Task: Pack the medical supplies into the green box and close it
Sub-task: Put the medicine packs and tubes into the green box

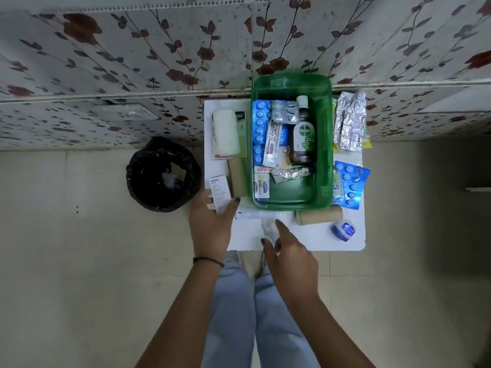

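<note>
The green box stands open on a small white table, its lid leaning against the wall behind it. Inside lie a brown Dettol bottle, blue blister strips, a tube and small packets. My left hand grips a small white medicine carton at the table's left edge. My right hand hovers over the table's front edge, fingers apart, index finger touching a white wad of gauze.
Left of the box lie a white bandage roll and a brown crepe roll. Right of it are foil strips and a blue blister strip. In front lie another brown roll and a blue-capped jar. A black-lined bin stands on the floor at left.
</note>
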